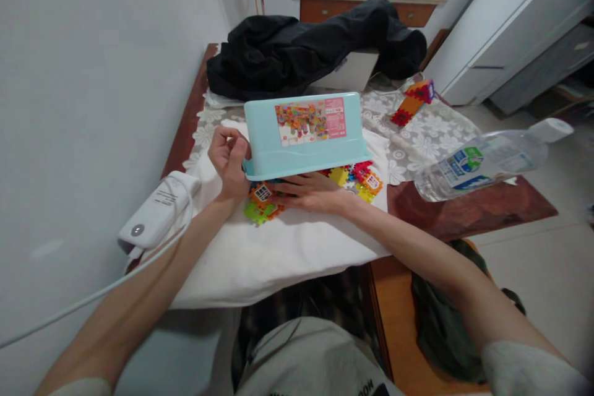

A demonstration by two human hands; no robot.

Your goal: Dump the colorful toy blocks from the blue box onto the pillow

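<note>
You are tipping the pale blue plastic bin (304,136) onto its side on the white cloth (278,253), its labelled face turned up toward you and its open mouth facing down and toward you. Your left hand (228,161) is gripping the bin's left end, fingers curled over the rim. Your right hand (310,190) is lying flat and spread just in front of the bin's mouth, palm down on the coloured interlocking blocks (359,176), closing on nothing.

Judging by how things lie, the emptying is well under way: blocks are already spilling out along the bin's near edge, some under your right hand, a small cluster at the bin's left corner, more toward its right. Whether any are remaining inside the bin cannot be told, since the inside is hidden.

A short stack of joined blocks (413,102) is standing well to the right of the bin, behind it. A clear water bottle (487,161) is lying further right. A black jacket (310,49) is heaped behind the bin, and a white charger (158,213) is sitting to its left.
</note>
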